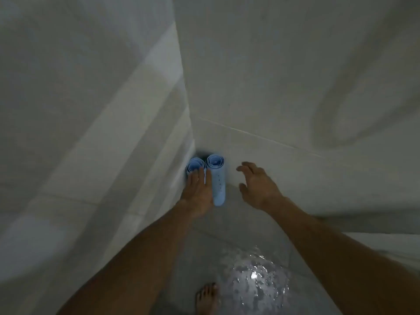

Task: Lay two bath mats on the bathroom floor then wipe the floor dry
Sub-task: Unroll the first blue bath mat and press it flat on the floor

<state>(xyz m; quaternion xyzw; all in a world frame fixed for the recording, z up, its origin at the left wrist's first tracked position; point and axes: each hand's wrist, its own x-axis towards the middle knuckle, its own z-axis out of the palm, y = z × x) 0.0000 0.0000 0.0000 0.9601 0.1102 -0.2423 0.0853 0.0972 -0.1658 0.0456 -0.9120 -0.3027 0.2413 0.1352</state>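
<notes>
Where the two pale tiled walls (pixel 261 92) meet, two light blue rolled-up rubber bath mats (pixel 217 178) are stood on end side by side, touching each other, on the grey tiled floor (pixel 204 258). Curled layers are seen at their tops, and small holes dot the right roll. The left roll is touched by the left hand (pixel 198 192), its grip laid flat with fingers close together. The right hand (pixel 256 185) is held near the right roll, grip spread wide, nothing pinched. Shiny water (pixel 254 276) is seen beside a bare foot (pixel 206 298).
</notes>
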